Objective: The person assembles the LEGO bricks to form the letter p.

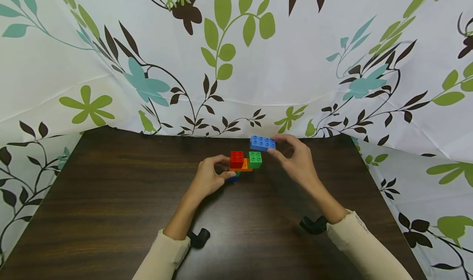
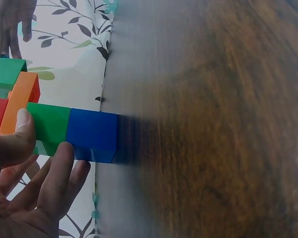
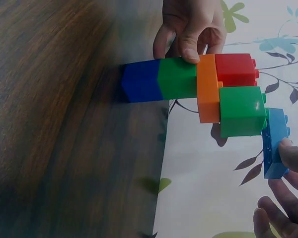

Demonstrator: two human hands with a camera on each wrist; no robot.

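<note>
My left hand (image 1: 207,178) grips a stack of toy building bricks, with the thumb and fingers around its lower green brick (image 2: 50,123). Below that brick is a dark blue brick (image 3: 142,82), standing on the table. An orange brick (image 3: 206,91) lies across the top of the lower green one. On it sit a red brick (image 1: 236,160) at the left and an upper green brick (image 1: 255,160) at the right. My right hand (image 1: 295,159) pinches a light blue brick (image 1: 261,143) by its right end, close over the upper green brick's studs.
The dark wooden table (image 1: 111,198) extends on both sides of the stack. A white curtain (image 1: 244,91) printed with leaves hangs along its back edge, just behind the bricks. Black wrist mounts (image 1: 199,238) stick out at both sleeves.
</note>
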